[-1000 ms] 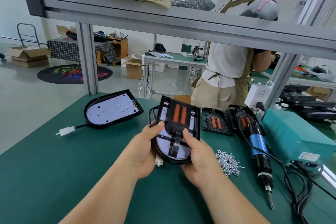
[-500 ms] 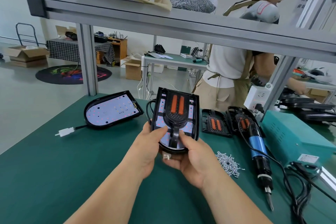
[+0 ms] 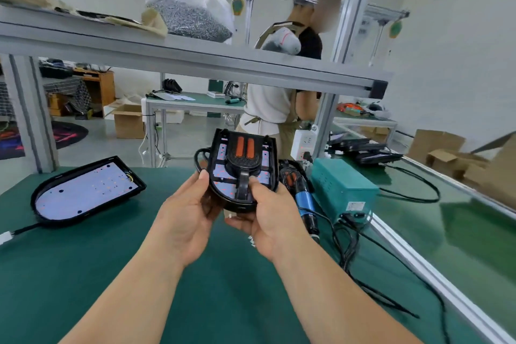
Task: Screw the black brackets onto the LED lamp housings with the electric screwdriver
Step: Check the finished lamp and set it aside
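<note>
Green mat table (image 3: 83,274), matte and smooth, fills the lower view, its right edge an aluminium rail; spare lamp housing (image 3: 83,190) lies flat at left, black D-shaped rim round a pale dotted LED board, its cable cut off at the frame edge; teal metal power box (image 3: 343,190) sits at right, black cords tangled in front of it. Held lamp housing (image 3: 219,172) is lifted off the table at centre, tilted up toward the camera, same D shape; black bracket (image 3: 244,160) sits on its face, with a textured dome, two orange strips and a narrow stem running down. Left hand (image 3: 184,218) grips the housing's left edge, thumb on the rim, fingers curled underneath and out of sight; right hand (image 3: 270,220) grips the lower right, thumb pressed beside the bracket stem, fingers curled under. Electric screwdriver (image 3: 305,200), blue barrel, lies on the mat just right of the right hand, top hidden by the housing, tip hidden by the wrist; loose screws (image 3: 252,241) barely peek out beside the right palm, count unclear.
</note>
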### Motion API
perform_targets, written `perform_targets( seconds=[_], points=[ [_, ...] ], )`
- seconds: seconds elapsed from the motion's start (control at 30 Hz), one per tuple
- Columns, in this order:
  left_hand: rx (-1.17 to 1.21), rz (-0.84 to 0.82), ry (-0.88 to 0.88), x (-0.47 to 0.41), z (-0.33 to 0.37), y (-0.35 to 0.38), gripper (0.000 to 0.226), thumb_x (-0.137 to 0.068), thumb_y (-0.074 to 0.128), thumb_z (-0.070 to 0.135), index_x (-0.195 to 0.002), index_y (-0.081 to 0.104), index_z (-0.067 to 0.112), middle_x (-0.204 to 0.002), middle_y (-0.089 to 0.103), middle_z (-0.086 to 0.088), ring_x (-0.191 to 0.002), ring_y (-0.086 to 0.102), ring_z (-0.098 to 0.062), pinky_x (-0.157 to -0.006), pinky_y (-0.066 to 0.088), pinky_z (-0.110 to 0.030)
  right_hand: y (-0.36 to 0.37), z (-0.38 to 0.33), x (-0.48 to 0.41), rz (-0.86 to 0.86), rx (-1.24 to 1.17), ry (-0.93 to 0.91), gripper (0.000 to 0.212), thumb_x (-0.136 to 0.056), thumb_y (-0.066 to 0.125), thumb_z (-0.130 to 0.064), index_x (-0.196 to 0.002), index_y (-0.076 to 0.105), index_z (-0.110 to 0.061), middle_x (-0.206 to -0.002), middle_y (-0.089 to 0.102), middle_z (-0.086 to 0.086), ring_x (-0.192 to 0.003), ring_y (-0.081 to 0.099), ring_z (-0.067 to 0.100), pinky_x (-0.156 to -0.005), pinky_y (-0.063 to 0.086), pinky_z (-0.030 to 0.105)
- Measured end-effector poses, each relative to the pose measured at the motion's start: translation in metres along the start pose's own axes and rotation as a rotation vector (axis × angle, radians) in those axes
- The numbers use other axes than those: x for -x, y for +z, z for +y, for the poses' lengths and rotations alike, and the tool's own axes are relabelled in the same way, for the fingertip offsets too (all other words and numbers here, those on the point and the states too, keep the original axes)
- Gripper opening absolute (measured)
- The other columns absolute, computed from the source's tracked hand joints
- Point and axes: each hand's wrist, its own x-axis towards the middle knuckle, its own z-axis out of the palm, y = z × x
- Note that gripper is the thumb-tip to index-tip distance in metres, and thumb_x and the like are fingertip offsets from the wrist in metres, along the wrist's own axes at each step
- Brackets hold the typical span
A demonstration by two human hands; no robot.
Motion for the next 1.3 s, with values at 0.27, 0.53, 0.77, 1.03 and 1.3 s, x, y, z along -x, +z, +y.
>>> perform_targets(
  seconds=[0.27,0.53,0.77,1.03,1.3],
  points=[
    [0.016,-0.287,-0.211,0.030,-0.054,0.118,0.029,-0.103,0.042,0.017,-0.122,0.063,0.010,-0.100,0.075,-0.004,-0.071,0.069,-0.008,-0.058,0.054,-0.019,-0.118,-0.044,0.070,0.287,-0.092,-0.162,0.013,-0.102,0.053,-0.023,-0.113,0.060,-0.021,-0.097,0.076,0.008,-0.067,0.071,0.021,-0.054,0.057,0.035],
    [0.007,-0.517,-0.442,0.096,-0.134,0.240,0.024,-0.103,0.043,0.014,-0.103,0.066,0.011,-0.080,0.076,0.001,-0.062,0.068,-0.004,-0.052,0.052,-0.014,-0.239,-0.074,0.171,0.634,-0.103,-0.294,0.018,-0.103,0.052,-0.027,-0.119,0.055,-0.020,-0.106,0.075,0.008,-0.076,0.072,0.024,-0.058,0.058,0.037],
    [0.012,-0.785,-0.571,0.169,-0.178,0.329,0.027,-0.103,0.046,0.017,-0.118,0.066,0.006,-0.099,0.076,-0.006,-0.075,0.072,-0.010,-0.060,0.056,-0.020,-0.307,-0.101,0.277,0.857,-0.123,-0.480,0.020,-0.101,0.054,-0.031,-0.118,0.059,-0.021,-0.102,0.076,0.008,-0.079,0.074,0.025,-0.056,0.057,0.035],
    [-0.094,-0.989,-0.621,0.251,-0.215,0.410,0.026,-0.104,0.045,0.020,-0.122,0.063,0.012,-0.098,0.077,0.001,-0.079,0.071,-0.006,-0.064,0.054,-0.020,-0.363,-0.122,0.369,1.128,-0.175,-0.607,0.018,-0.101,0.053,-0.030,-0.113,0.062,-0.019,-0.096,0.077,0.011,-0.075,0.073,0.028,-0.052,0.057,0.036],
    [-0.206,-1.106,-0.591,0.277,-0.238,0.451,0.028,-0.105,0.044,0.017,-0.092,0.069,0.016,-0.078,0.077,0.004,-0.065,0.072,-0.005,-0.053,0.053,-0.017,-0.401,-0.129,0.389,1.252,-0.203,-0.630,0.025,-0.102,0.050,-0.035,-0.110,0.063,-0.015,-0.088,0.076,0.010,-0.064,0.073,0.023,-0.046,0.055,0.034]
  ],
)
